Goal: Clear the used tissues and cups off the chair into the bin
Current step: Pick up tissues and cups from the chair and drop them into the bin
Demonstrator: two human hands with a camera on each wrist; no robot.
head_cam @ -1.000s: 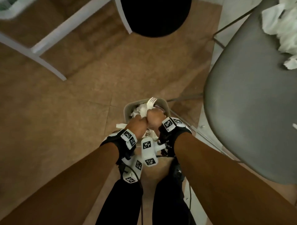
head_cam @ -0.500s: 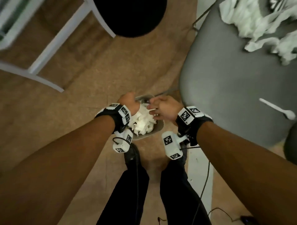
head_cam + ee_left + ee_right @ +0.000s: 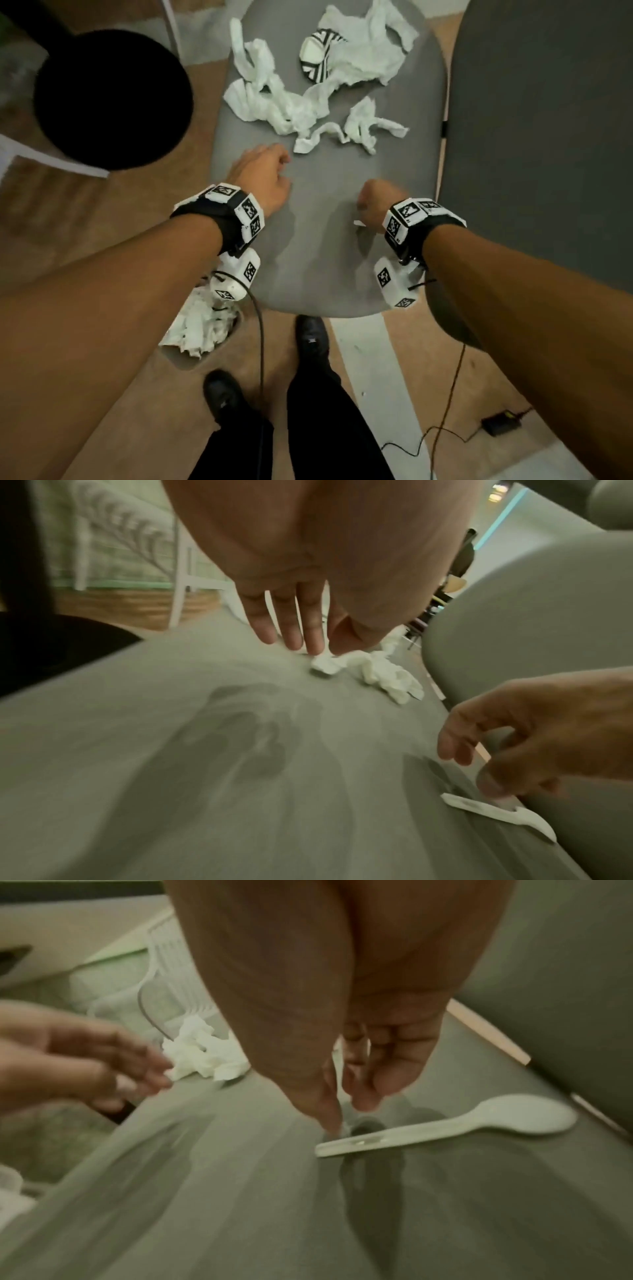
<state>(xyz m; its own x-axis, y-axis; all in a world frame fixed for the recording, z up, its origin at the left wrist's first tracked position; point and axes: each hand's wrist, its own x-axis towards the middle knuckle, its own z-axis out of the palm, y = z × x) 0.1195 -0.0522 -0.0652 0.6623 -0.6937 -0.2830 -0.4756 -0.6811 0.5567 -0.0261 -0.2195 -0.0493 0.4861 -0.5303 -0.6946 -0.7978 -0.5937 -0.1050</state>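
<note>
Several crumpled white tissues (image 3: pixel 284 106) and a black-and-white striped cup (image 3: pixel 317 56) lie on the far half of the grey chair seat (image 3: pixel 318 267). My left hand (image 3: pixel 282 168) reaches over the seat with straight fingers, its fingertips (image 3: pixel 313 647) at the nearest tissue (image 3: pixel 325 665). My right hand (image 3: pixel 368 205) hangs over a white plastic spoon (image 3: pixel 445 1131) near the seat's right edge, fingers pointing down at the handle end, holding nothing. The small grey bin (image 3: pixel 185 363) on the floor at the lower left is stuffed with tissues.
A black round seat (image 3: pixel 109 99) stands to the left of the chair. A second grey chair (image 3: pixel 548 137) is close on the right. My legs and shoes (image 3: pixel 311 339) stand below the seat's front edge. Cables and a black adapter (image 3: pixel 501 423) lie on the floor.
Both hands have left the bin, where they pressed on tissues, and come up over the chair seat. The view has swung from the bin to the seat.
</note>
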